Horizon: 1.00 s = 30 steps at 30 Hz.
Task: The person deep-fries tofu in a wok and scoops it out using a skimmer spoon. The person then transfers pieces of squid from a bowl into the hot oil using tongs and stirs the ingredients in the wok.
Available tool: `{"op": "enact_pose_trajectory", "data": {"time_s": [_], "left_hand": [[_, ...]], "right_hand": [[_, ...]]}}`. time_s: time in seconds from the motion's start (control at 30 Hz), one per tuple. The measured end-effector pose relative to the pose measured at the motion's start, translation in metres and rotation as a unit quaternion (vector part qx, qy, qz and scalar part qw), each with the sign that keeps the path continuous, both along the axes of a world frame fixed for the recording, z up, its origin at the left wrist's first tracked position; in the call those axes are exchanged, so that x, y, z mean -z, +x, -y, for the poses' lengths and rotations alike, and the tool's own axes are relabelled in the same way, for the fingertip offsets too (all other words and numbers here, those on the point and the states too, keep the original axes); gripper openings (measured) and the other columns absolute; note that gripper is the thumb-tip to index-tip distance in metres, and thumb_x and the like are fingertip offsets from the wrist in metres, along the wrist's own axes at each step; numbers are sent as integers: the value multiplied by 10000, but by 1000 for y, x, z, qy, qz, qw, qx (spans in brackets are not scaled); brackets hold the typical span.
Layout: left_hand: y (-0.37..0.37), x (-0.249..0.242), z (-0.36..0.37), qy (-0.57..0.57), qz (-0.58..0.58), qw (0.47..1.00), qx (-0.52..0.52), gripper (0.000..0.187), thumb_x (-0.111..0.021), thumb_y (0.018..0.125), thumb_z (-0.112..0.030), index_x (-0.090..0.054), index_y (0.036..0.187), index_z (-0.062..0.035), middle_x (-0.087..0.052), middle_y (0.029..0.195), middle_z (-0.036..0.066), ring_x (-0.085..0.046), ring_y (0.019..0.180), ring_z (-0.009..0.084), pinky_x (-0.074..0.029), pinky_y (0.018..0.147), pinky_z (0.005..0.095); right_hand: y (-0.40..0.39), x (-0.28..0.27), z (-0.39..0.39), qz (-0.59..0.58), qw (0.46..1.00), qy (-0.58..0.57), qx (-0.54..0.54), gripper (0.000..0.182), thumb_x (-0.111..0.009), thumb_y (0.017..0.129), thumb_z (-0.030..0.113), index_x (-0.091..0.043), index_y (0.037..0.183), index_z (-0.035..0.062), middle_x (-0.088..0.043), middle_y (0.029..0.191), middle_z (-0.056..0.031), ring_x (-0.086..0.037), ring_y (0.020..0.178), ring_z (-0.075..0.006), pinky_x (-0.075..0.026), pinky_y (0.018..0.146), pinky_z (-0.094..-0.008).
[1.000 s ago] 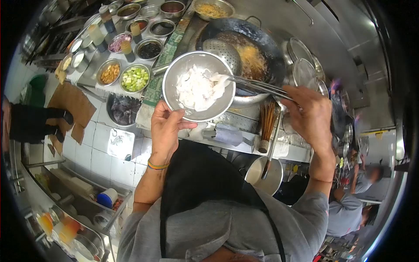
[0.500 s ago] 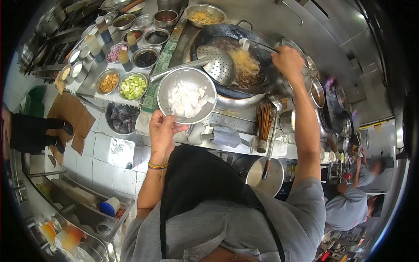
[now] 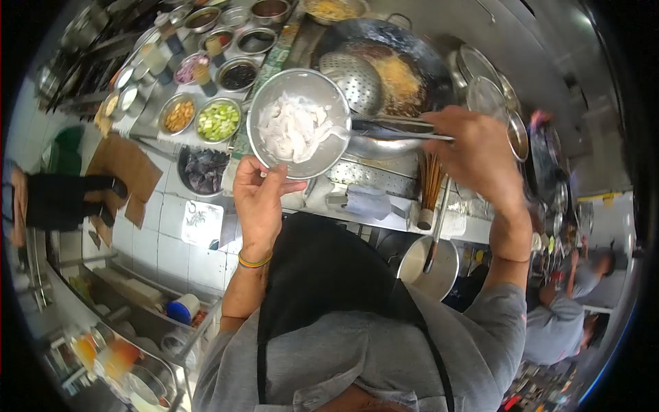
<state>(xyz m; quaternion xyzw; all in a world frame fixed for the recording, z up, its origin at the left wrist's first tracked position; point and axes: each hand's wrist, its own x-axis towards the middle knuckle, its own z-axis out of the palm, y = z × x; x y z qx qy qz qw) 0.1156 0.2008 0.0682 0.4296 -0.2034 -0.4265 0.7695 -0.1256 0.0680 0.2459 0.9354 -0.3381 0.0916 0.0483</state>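
Note:
My left hand [image 3: 259, 199] grips the rim of a metal bowl [image 3: 338, 145] from below, thumb on the edge. Pale, white-coated strips [image 3: 292, 130] lie in the bowl. In my right hand [image 3: 480, 147] is a pair of metal tongs [image 3: 405, 129], their arms pointing left to the bowl's right rim. The tips are blurred there. Behind them a large dark wok [image 3: 429, 65] holds bubbling oil with a golden, frothing patch [image 3: 399, 79]. A perforated strainer [image 3: 360, 86] rests in the wok's left side, its handle hidden behind the bowl.
Left of the wok stand bowls of chopped green vegetable [image 3: 218, 122], fried cubes [image 3: 180, 117] and dark sauce [image 3: 238, 74], plus squeeze bottles [image 3: 203, 77]. A bundle of sticks [image 3: 430, 185] and a ladle handle [image 3: 437, 233] are at the counter's front, above a pot [image 3: 449, 264]. Other people [image 3: 559, 323] are at right.
My right hand has moved down from over the wok, bringing the tongs to the bowl. The white piece at their tips over the oil is no longer visible. My left hand keeps holding the bowl.

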Motion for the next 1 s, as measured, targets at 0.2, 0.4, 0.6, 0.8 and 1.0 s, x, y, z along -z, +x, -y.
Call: {"op": "enact_pose_trajectory", "data": {"time_s": [0.2, 0.4, 0.6, 0.8, 1.0], "left_hand": [[-9, 1, 15, -4, 14, 998, 57, 143, -578, 938, 44, -456, 915, -29, -628, 981, 136, -702, 749, 214, -659, 624, 354], [-11, 37, 19, 52, -19, 996, 69, 99, -582, 914, 30, -498, 940, -15, -631, 971, 127, -693, 755, 199, -657, 607, 353], [-14, 38, 17, 85, -32, 992, 91, 97, -589, 913, 10, -538, 994, -5, -640, 982, 138, -688, 713, 205, -658, 630, 357], [-20, 37, 20, 49, -44, 993, 102, 82, -593, 933, 10, -524, 973, -9, -629, 966, 128, -714, 767, 242, -662, 669, 402], [-44, 21, 31, 14, -30, 996, 80, 103, -599, 938, 14, -502, 922, -20, -619, 952, 104, -675, 763, 185, -663, 688, 404]], "right_hand": [[-8, 11, -12, -22, 999, -24, 4, 169, -734, 825, 153, -747, 963, 56, -740, 917, -85, -723, 772, -282, -566, 650, -413], [-58, -11, -1, 87, 981, -46, 167, 238, -764, 825, 219, -772, 1044, 127, -746, 877, -92, -721, 770, -294, -552, 715, -409], [-88, 52, 70, -3, 942, -32, 334, 315, -748, 860, 311, -751, 1124, 140, -743, 966, -148, -724, 869, -333, -557, 809, -450], [-80, 89, 79, 88, 935, -15, 342, 333, -728, 883, 336, -741, 1121, 102, -736, 993, -175, -717, 906, -357, -553, 841, -471], [-56, 54, -20, 130, 986, 46, 95, 291, -756, 849, 264, -740, 1041, 46, -733, 971, -170, -721, 852, -344, -564, 750, -424]]}}
